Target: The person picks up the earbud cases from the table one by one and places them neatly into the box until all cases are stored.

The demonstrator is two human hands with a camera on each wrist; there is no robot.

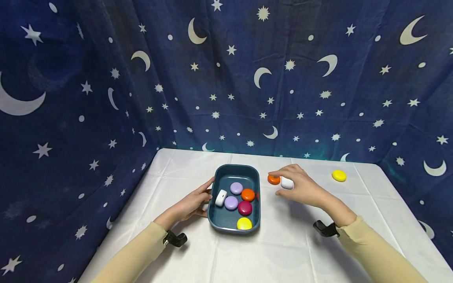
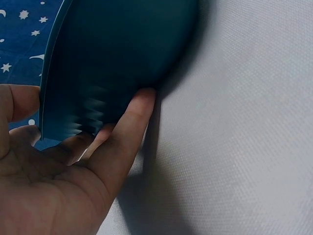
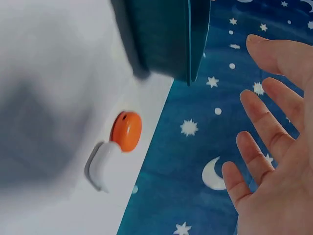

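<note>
A dark teal rectangular bin [image 1: 235, 173] stands on the white table. My left hand [image 1: 191, 202] touches its left wall; in the left wrist view the fingertips [image 2: 143, 100] rest against the outer side and rim. Inside lie two lilac discs [image 1: 236, 188], an orange disc [image 1: 248, 194], a dark red disc [image 1: 245, 208], a yellow disc [image 1: 244, 223] and a small white rounded case [image 1: 221, 198]. To the bin's right, my right hand [image 1: 301, 186] hovers with loosely spread fingers beside another orange disc [image 3: 128, 131] and a white rounded piece [image 3: 103, 164], holding nothing.
A second yellow disc [image 1: 339, 175] lies at the far right of the table [image 1: 283, 251]. Behind and at the sides hangs a dark blue cloth [image 1: 240, 78] with moons and stars. A black strap [image 1: 325, 228] circles each wrist.
</note>
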